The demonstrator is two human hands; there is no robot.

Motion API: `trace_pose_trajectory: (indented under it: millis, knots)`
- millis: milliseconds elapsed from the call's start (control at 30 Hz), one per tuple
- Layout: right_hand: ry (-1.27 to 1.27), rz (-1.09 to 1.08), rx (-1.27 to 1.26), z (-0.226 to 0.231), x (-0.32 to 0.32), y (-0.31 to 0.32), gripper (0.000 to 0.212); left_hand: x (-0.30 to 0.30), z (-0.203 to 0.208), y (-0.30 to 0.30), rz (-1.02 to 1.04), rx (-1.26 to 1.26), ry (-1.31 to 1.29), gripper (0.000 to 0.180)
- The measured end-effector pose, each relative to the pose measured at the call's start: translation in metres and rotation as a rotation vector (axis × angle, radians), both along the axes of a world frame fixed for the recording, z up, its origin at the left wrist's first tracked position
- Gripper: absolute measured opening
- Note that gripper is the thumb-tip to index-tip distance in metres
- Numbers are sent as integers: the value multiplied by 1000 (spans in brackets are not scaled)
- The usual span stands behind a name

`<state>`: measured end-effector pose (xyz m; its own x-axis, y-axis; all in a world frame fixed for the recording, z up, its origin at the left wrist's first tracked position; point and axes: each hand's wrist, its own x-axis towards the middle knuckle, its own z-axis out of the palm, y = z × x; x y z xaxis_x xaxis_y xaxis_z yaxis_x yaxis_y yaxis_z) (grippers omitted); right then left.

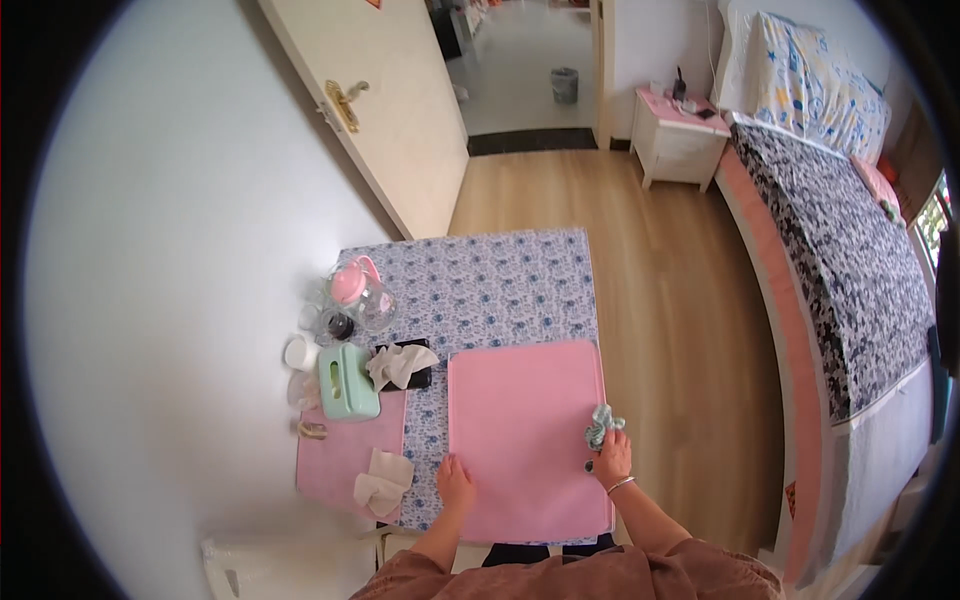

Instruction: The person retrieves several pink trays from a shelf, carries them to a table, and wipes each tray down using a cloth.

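A pink rectangular mat (530, 420) lies on the table in front of me. My left hand (456, 484) rests at the mat's left edge, its fingers stretched out and holding nothing. At the right edge, my right hand (613, 460), with a bracelet at the wrist, has its fingers closed on a bunched green-and-white cloth (602, 424) with ruffled folds. Its exact kind is too small to tell. Close beside those fingers is a small dark round thing (589, 466) at the mat's edge.
On the flowered tablecloth (480, 280), left of the mat, stand a green tissue box (349, 382), a pink-lidded glass jug (372, 298) and a white cup (299, 351). Crumpled tissue (402, 365) covers part of a black item. A bed (830, 270) lies right, an open door (385, 100) ahead.
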<state>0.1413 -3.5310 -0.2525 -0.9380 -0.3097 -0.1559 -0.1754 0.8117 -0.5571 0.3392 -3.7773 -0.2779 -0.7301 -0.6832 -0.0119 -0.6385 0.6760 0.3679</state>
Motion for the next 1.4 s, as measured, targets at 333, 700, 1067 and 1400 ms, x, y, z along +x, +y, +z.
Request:
trace_pose_trajectory:
  millis: [333, 700, 1067, 1400]
  knots:
    - [124, 707, 178, 8, 52, -24, 57, -13, 1, -32, -358, -150, -145, 56]
    - [438, 397, 43, -16, -67, -123, 37, -22, 0, -36, -338, -139, -184, 54]
    - [632, 501, -411, -60, -116, -286, 14, -18, -14, -38, -400, -175, -94, 46]
    - [500, 872, -487, -44, 18, -231, 29, -9, -11, -42, -373, -80, 99, 46]
